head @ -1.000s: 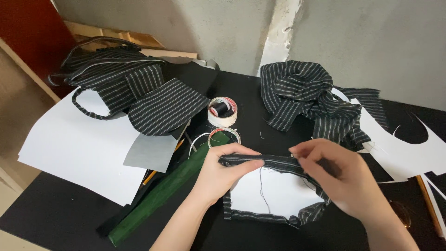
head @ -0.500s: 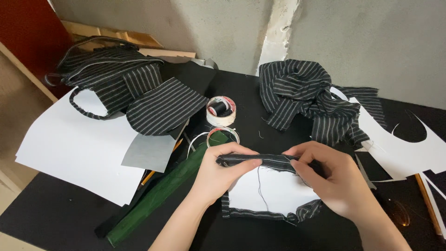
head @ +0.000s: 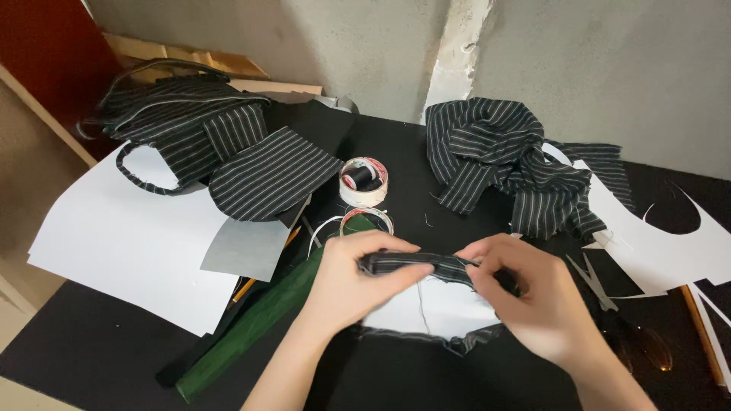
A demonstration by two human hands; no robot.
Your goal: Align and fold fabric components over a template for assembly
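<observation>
L hand (head: 358,278): fingers and thumb pinched tight on the left end of the folded striped strip (head: 415,264), held just above the table.
R hand (head: 533,301): fingertips closed on the strip's right end; a thin thread (head: 418,304) hangs down from the strip's middle.
Striped piece (head: 426,335): black w/ pale stripes, white lining facing up, lying on the black table (head: 91,358) directly under both hands (strip looks like its upper edge).
Near L forearm: green rolled bundle (head: 251,327), lying diagonal.
Behind hands: tape roll (head: 363,181) standing on the table, wire ring (head: 358,222) just in front of it.
Far left: striped fabric pile (head: 205,148) on white paper sheets (head: 129,243).
Far right: bunched striped cloth (head: 502,164), white cut paper (head: 655,243), scissors (head: 598,281) beside R hand.
</observation>
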